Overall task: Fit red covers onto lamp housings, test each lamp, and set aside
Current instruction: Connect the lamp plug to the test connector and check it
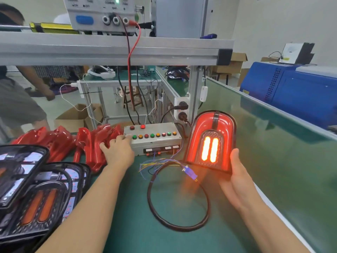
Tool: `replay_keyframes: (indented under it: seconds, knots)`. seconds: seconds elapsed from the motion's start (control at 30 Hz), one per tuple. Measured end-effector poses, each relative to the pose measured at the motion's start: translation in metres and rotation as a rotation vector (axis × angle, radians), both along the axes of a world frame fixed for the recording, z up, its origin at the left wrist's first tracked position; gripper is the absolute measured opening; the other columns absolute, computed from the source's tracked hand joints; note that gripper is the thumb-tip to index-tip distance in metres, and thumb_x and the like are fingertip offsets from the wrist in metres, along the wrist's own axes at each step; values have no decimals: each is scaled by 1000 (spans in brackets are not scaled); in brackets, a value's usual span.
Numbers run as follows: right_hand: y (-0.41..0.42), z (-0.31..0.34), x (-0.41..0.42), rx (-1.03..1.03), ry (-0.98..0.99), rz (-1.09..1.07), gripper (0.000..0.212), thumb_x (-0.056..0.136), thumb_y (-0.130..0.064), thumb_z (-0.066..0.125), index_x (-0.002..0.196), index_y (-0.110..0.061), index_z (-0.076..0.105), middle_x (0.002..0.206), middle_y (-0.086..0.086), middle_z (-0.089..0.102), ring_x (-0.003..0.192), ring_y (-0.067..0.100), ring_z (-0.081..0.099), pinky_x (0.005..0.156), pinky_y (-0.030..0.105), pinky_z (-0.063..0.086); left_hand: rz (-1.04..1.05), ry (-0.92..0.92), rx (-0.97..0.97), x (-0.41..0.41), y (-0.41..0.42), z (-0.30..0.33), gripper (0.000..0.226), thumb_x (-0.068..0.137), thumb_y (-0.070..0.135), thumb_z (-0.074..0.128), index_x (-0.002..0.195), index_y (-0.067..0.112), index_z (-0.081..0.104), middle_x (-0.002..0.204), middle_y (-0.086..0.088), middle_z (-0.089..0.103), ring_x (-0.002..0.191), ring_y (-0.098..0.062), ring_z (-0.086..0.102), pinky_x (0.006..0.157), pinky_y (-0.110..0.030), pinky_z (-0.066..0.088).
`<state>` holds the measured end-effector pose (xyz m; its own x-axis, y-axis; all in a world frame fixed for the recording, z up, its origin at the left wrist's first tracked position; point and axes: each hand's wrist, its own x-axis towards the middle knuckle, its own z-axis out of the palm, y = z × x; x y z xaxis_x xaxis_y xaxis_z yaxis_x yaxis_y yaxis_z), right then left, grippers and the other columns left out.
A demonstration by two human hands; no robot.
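While the right hand (pixel 238 178) grips the lower right edge of the assembled lamp (pixel 211 141), thumb on the front face and fingers curled behind, the lamp stands upright above the green bench mat (pixel 138 225), at the right of the test box (pixel 155 141). Its red cover is fitted, and two vertical bars glow bright orange at the centre of the lens. A blue connector (pixel 189 172) hangs just below the lamp's lower left corner, joined to thin coloured wires that run to the front of the test box. A black cable (pixel 151 198) lies in a loop on the mat beneath the lamp.

The left hand (pixel 118 152) rests at the left end of the test box, fingers bent over its top edge, fingertips close to the leftmost green button (pixel 134 137). Whether a finger presses a button cannot be told. A row of green, amber and red buttons runs along the box top, with two red buttons behind it.

Loose red covers (pixel 87 141) lie in a row at the left of the box, touching one another. Uncovered lamp housings (pixel 36 194) are stacked at the near left corner. A power supply (pixel 102 13) sits on the aluminium shelf (pixel 109 50) above, with red and black leads dropping behind the bench. Another person (pixel 18 99) stands at the far left.
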<state>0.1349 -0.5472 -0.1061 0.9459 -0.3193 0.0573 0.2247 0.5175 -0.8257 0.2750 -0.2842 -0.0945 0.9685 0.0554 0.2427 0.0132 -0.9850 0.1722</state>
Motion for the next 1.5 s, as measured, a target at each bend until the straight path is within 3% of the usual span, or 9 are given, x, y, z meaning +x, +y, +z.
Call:
replay_keyframes:
  seconds: [0.57,0.8,0.9,1.0,1.13,1.3,1.5]
  knots:
    - [7,-17,3,-8,66,89,62,90,-54,45,138,-17,52,130,10,64,123,27,59,110,50,37,-5,8,31,-1,2,5,56,90,13,48,141,33,40,148,0,35,137,-25,25,113,-54,8]
    - [9,-24,2,50,135,94,66,83,-53,49,133,-12,57,124,10,68,119,23,62,97,37,49,1,31,-40,-10,-9,19,64,88,9,46,148,24,29,157,-1,19,144,-24,10,114,-54,4]
    - [15,-28,-1,53,161,106,60,83,-52,49,128,-14,60,119,8,70,107,18,68,82,29,59,-139,-4,-2,-16,-30,23,67,89,9,45,151,21,21,159,1,14,146,-19,4,114,-57,0]
    - [18,-30,-4,46,170,116,56,85,-50,49,125,-13,62,116,9,72,102,18,70,73,26,59,-287,87,7,-21,-64,25,69,92,16,43,152,28,11,161,-2,2,148,-23,-6,112,-59,-8]
    - [15,-30,-7,39,170,112,56,86,-51,48,127,-15,61,117,8,71,103,17,70,85,34,49,-291,247,-46,-18,-100,20,63,96,30,37,151,38,8,161,-7,-9,145,-36,-14,108,-62,-17]
    - [7,-28,-8,57,195,126,56,86,-51,47,128,-16,61,121,9,69,107,20,68,89,37,48,-225,237,-48,-12,-112,12,62,96,51,33,151,39,10,160,-11,-10,144,-41,-16,105,-65,-19]
    - [8,-24,-8,31,213,138,55,88,-51,46,127,-15,61,119,10,70,108,21,68,90,37,48,-124,254,-66,-8,-108,13,80,83,75,39,151,39,14,160,-12,-9,142,-45,-16,103,-69,-16]
